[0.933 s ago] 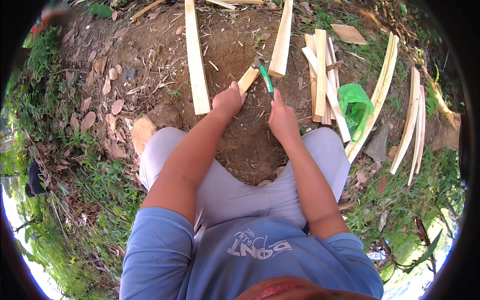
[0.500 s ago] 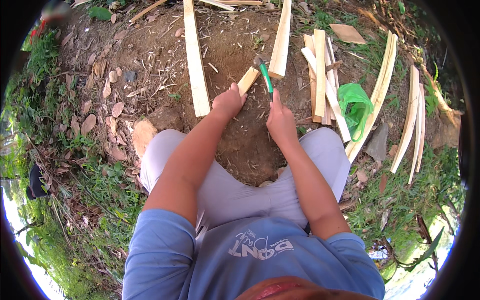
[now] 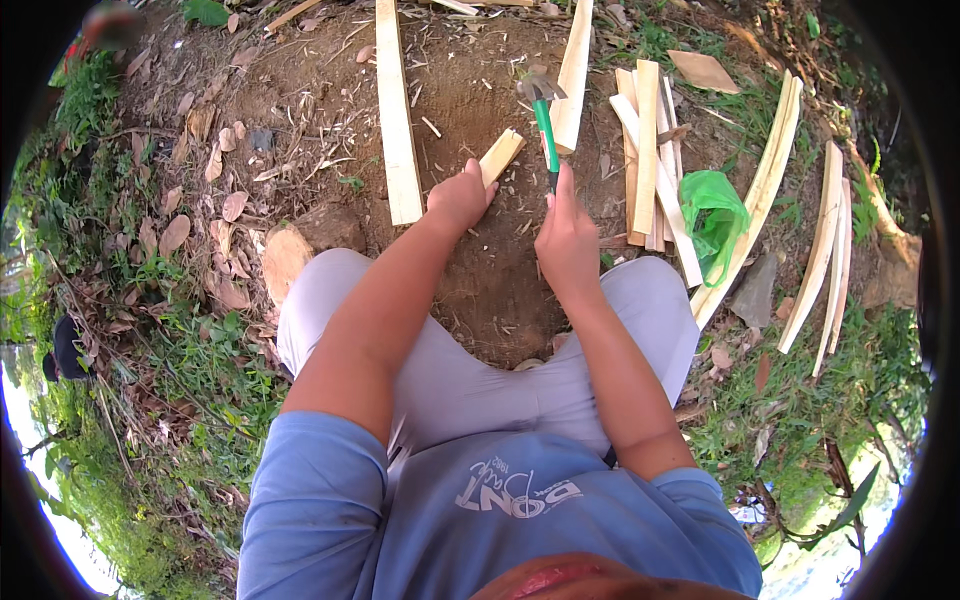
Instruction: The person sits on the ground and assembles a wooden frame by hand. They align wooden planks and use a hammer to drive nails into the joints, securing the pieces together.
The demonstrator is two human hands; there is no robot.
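My left hand point(image 3: 460, 199) is closed around the lower part of a short, pale wooden piece point(image 3: 503, 153), which slants up and to the right over the bare soil. Its far end sticks out beyond my fingers, while the gripped end is hidden. In my right hand point(image 3: 568, 236) is a claw hammer point(image 3: 547, 128) with a green handle, fingers wrapped round the dark grip. The metal head is beyond the far end of the wooden piece, to its right, and does not touch it. Between my knees lies brown soil with small wood chips.
A long plank point(image 3: 397, 130) lies left of my hands, another plank point(image 3: 573, 85) beyond the hammer. To the right are stacked wooden strips point(image 3: 646, 140), a green plastic bag point(image 3: 712, 225), long curved strips point(image 3: 765, 180) and a grey stone point(image 3: 755, 290). A cut log point(image 3: 286, 262) is beside my left knee.
The hammer head has lifted off the end of the wooden piece and moved away and slightly right. My left hand keeps its hold on the wood with little movement.
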